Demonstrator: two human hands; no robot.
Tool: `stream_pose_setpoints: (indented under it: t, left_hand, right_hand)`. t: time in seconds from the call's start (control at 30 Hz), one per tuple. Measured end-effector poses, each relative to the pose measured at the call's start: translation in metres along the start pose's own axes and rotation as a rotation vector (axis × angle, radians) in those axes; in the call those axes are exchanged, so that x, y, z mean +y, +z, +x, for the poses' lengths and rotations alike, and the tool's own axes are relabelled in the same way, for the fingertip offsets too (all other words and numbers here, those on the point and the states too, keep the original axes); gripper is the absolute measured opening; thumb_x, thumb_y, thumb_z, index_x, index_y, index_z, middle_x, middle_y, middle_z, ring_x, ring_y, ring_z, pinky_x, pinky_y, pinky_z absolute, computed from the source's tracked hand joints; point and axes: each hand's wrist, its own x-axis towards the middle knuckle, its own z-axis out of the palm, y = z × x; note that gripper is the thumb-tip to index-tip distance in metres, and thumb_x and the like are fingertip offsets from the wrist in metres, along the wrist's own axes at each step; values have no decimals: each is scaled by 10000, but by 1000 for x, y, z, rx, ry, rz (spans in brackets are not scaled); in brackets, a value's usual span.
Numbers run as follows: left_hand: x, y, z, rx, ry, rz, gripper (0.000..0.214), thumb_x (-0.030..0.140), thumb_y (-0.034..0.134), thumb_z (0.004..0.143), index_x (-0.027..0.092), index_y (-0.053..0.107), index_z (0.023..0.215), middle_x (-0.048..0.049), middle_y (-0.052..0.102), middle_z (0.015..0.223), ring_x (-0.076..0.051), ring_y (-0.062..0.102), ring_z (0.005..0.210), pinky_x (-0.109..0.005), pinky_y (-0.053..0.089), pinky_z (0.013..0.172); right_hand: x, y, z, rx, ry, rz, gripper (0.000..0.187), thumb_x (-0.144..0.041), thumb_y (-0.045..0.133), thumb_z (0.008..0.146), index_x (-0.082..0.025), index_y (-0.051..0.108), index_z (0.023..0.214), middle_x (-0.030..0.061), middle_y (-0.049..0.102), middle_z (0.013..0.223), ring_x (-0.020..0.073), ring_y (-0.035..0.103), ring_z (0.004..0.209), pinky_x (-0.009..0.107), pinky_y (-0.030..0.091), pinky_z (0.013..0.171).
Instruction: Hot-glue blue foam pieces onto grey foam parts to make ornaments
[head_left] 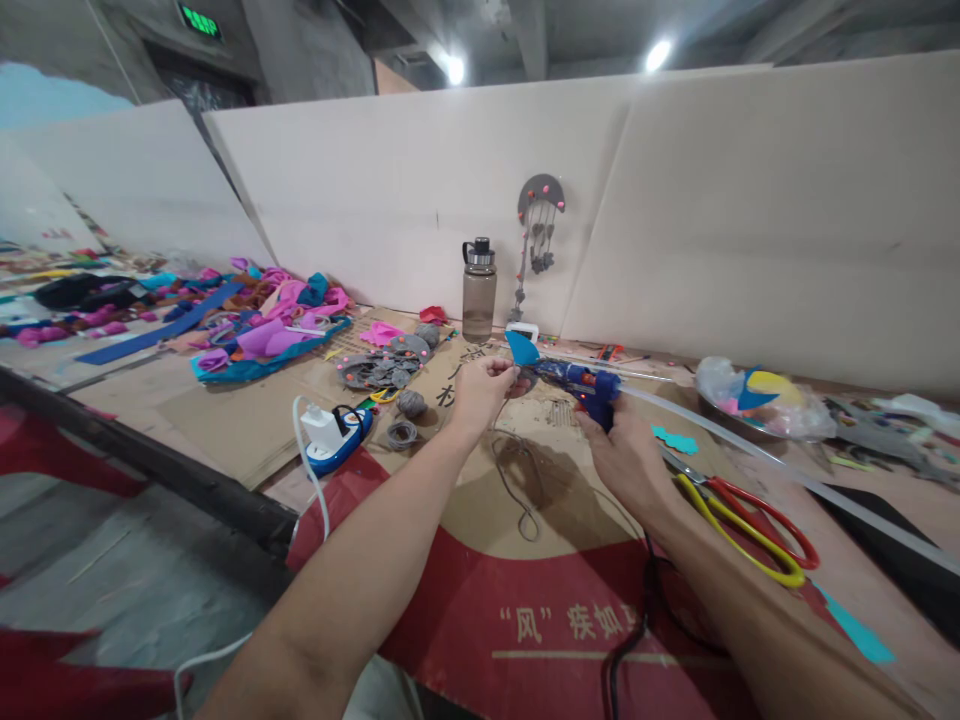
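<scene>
My right hand (pixel 626 455) grips a blue hot glue gun (pixel 583 384), its nozzle pointing left and a long clear glue stick (pixel 787 470) trailing out behind it to the right. My left hand (pixel 480 388) pinches a small blue felt piece (pixel 522 350) with a grey piece under it, right at the gun's tip. Both hands hover above the cardboard-covered table (pixel 480 520). A thin grey cord (pixel 517 490) lies looped below the hands.
Red and yellow scissors (pixel 750 525) lie right of my right hand. A power strip (pixel 337 438), grey felt discs (pixel 379 370), a water bottle (pixel 478 290), a hanging felt mobile (pixel 538 230), a bowl of scraps (pixel 757 400) and heaps of coloured felt (pixel 262 320) surround the spot.
</scene>
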Motion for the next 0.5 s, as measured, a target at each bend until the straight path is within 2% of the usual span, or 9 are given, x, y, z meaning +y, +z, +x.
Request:
stream_pose_setpoints:
  t: [0.23, 0.5]
  left_hand:
    - [2, -1, 0, 20, 16, 10, 88, 66, 650, 760, 132, 612, 715, -17, 670, 607, -152, 679, 585, -349, 592, 725]
    - [3, -3, 2, 43, 31, 20, 79, 74, 676, 770, 101, 605, 745, -27, 662, 620, -146, 684, 593, -343, 600, 711]
  right_hand:
    - [2, 0, 1, 15, -7, -20, 333, -368, 490, 870, -173, 580, 1124, 126, 675, 953, 288, 620, 865, 422, 473, 789]
    - [3, -1, 2, 31, 31, -21, 324, -391, 490, 859, -175, 585, 1081, 135, 672, 941, 292, 624, 856, 421, 471, 780]
